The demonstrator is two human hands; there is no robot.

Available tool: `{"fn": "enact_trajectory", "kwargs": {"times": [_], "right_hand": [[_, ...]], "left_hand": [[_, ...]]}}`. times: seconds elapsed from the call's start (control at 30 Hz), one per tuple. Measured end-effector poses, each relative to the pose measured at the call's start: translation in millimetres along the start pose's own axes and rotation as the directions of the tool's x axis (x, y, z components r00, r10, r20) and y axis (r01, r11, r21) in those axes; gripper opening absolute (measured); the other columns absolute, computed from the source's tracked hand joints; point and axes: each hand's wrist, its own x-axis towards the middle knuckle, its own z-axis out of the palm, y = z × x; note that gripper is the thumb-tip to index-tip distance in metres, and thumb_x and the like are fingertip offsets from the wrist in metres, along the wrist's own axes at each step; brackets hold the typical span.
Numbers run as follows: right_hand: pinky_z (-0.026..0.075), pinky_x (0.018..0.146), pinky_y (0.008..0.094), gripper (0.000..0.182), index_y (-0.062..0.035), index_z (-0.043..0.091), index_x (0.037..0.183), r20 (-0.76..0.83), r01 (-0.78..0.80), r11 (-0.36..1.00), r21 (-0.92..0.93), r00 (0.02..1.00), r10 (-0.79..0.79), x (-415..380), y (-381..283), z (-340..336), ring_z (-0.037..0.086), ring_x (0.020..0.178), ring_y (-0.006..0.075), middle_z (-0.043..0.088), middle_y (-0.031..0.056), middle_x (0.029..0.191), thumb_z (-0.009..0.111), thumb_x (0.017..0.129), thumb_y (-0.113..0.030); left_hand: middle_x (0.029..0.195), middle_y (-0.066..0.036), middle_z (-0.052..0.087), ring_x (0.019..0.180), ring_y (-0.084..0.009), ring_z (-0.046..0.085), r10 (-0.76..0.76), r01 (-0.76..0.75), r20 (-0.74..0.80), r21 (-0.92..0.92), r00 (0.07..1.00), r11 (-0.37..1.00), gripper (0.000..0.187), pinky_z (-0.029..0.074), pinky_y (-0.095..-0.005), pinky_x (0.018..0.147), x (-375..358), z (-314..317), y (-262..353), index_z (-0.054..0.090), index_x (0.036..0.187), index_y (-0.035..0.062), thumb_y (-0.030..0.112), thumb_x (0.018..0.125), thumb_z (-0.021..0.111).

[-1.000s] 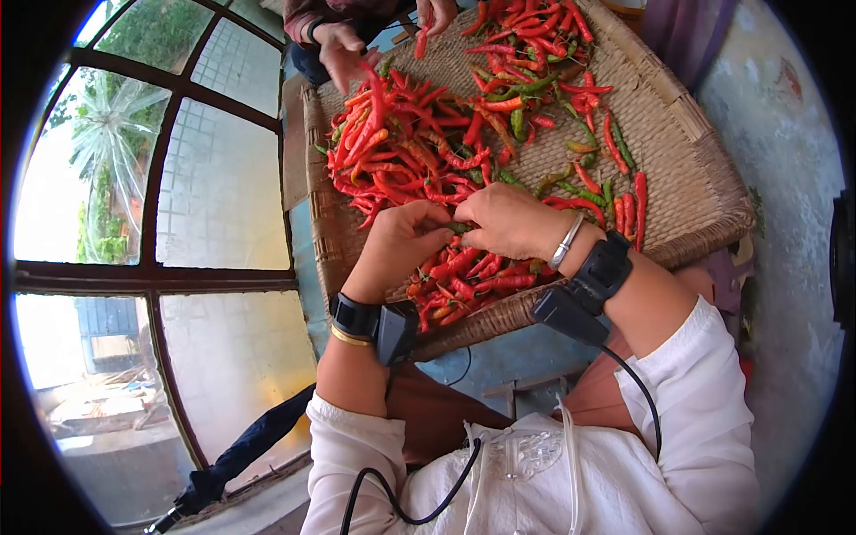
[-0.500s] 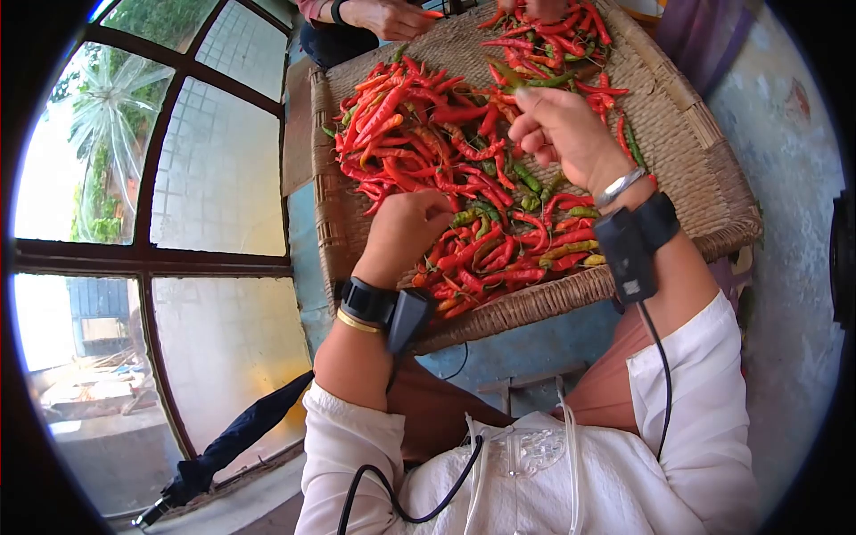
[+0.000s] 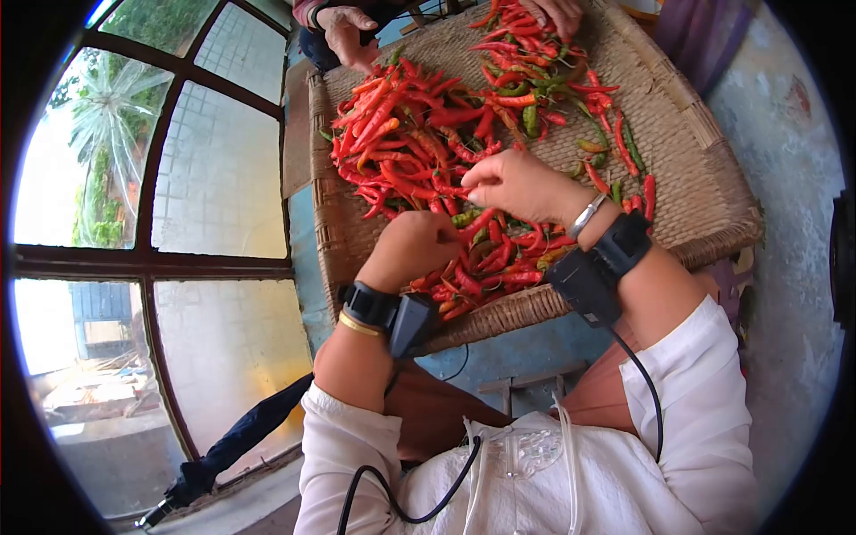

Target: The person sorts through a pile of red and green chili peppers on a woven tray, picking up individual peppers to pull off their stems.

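Note:
My left hand [image 3: 410, 251] is closed low over the near part of the chili pile. A red chili pepper [image 3: 475, 226] sticks out at its fingertips. Just to the right, my right hand [image 3: 522, 185] hovers above the pile with bent fingers drawn together; what they hold, if anything, is hidden. Beyond my hands lies a large heap of red chili peppers [image 3: 383, 116]. Green peppers [image 3: 530, 121] lie among red ones farther right. All rest on a woven tray [image 3: 687, 169].
Across the tray, another person's hand [image 3: 346, 34] is at the heap's far edge, and their other hand [image 3: 555, 12] touches the far right peppers. A window [image 3: 147, 263] stands at left, with a folded dark umbrella [image 3: 241, 437] leaning below it. A cable [image 3: 646, 374] hangs from my right wrist.
My right hand has come down and left from the far peppers, and the green pepper is gone from its fingers. My left hand has shifted slightly nearer. The other person's hands have moved.

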Motion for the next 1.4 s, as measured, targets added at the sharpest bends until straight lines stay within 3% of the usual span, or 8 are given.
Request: {"fn": "enact_trajectory", "kwargs": {"times": [0.13,0.27,0.5,0.63,0.7,0.83,1.1,1.4], "right_hand": [[0.047,0.066,0.0257,0.022,-0.0015,0.061,0.097,0.095,0.088,0.982,-0.168,0.993,-0.072,-4.7,-11.4,1.6,0.059,0.073,0.0125,0.063,0.0077,0.080,0.058,0.079,-0.013],[0.042,0.049,0.0208,0.013,-0.0007,0.061,0.083,0.115,-0.137,0.980,0.147,0.986,0.121,-4.4,-17.4,-1.1,0.051,0.053,0.0064,0.057,0.0015,0.064,0.057,0.080,-0.013],[0.037,0.042,0.0184,0.014,-0.0015,0.059,0.079,-0.003,-0.209,0.954,0.217,0.977,0.214,-1.4,-16.6,-36.5,0.046,0.047,0.0040,0.053,-0.0004,0.059,0.057,0.081,-0.015],[0.042,0.049,0.0190,0.020,-0.0018,0.055,0.095,-0.271,0.066,0.746,0.663,0.950,0.157,5.6,-14.6,-47.0,0.051,0.055,0.0055,0.057,0.0010,0.069,0.056,0.084,-0.018],[0.042,0.045,0.0218,0.020,0.0008,0.052,0.094,-0.580,0.340,0.517,0.786,0.696,0.424,9.0,-21.1,-42.7,0.055,0.057,0.0090,0.056,0.0035,0.069,0.055,0.083,-0.016],[0.045,0.049,0.0215,0.020,-0.0035,0.054,0.094,-0.286,0.051,0.573,0.818,0.900,0.328,3.9,-6.2,-29.6,0.056,0.061,0.0086,0.057,0.0026,0.072,0.056,0.080,-0.018],[0.044,0.050,0.0210,0.024,0.0040,0.056,0.096,0.045,-0.144,0.954,0.263,0.989,0.137,10.3,-4.1,0.8,0.052,0.053,0.0079,0.059,0.0041,0.074,0.056,0.081,-0.014],[0.046,0.059,0.0293,0.025,-0.0008,0.060,0.095,-0.011,0.021,0.981,-0.192,1.000,-0.024,7.5,-6.8,1.3,0.059,0.064,0.0167,0.062,0.0092,0.073,0.061,0.074,-0.014]], "left_hand": [[0.069,-0.011,0.061,0.063,-0.0197,0.059,-0.134,0.108,-0.068,-0.295,0.989,0.949,0.016,0.046,-0.0297,0.058,-1.0,-17.1,11.3,0.062,0.079,0.0033,0.014,0.067,0.064],[0.071,0.002,0.056,0.063,-0.0043,0.050,-0.095,0.017,-0.127,-0.512,0.987,0.859,0.012,0.042,-0.0206,0.056,0.7,-9.5,5.0,0.058,0.086,0.0010,0.005,0.074,0.062],[0.070,-0.011,0.061,0.064,-0.0199,0.060,-0.077,-0.014,-0.232,-0.368,0.970,0.930,0.019,0.046,-0.0295,0.059,4.2,-2.8,-18.6,0.061,0.084,0.0026,0.015,0.070,0.065],[0.069,-0.013,0.060,0.064,-0.0256,0.059,-0.151,0.096,-0.224,-0.239,0.963,0.966,0.021,0.045,-0.0331,0.058,3.0,-5.1,-18.2,0.061,0.084,0.0039,0.020,0.071,0.064],[0.068,-0.013,0.060,0.064,-0.0270,0.059,-0.148,0.098,-0.238,-0.211,0.960,0.973,0.022,0.045,-0.0343,0.057,4.1,-3.0,-20.4,0.061,0.084,0.0043,0.022,0.071,0.063],[0.076,-0.013,0.060,0.072,-0.0289,0.059,-0.191,0.189,-0.285,-0.037,0.939,0.981,0.026,0.046,-0.0377,0.063,7.3,1.2,-21.7,0.061,0.089,0.0069,0.025,0.070,0.064],[0.083,-0.014,0.059,0.079,-0.0303,0.058,-0.189,0.215,-0.235,0.092,0.954,0.972,0.030,0.046,-0.0396,0.069,6.3,16.9,-36.2,0.061,0.093,0.0094,0.024,0.067,0.065],[0.073,-0.014,0.060,0.073,-0.0307,0.059,-0.143,0.159,-0.199,0.070,0.970,0.985,0.015,0.046,-0.0400,0.065,1.8,-5.5,-25.8,0.064,0.079,0.0070,0.014,0.067,0.059]]}}
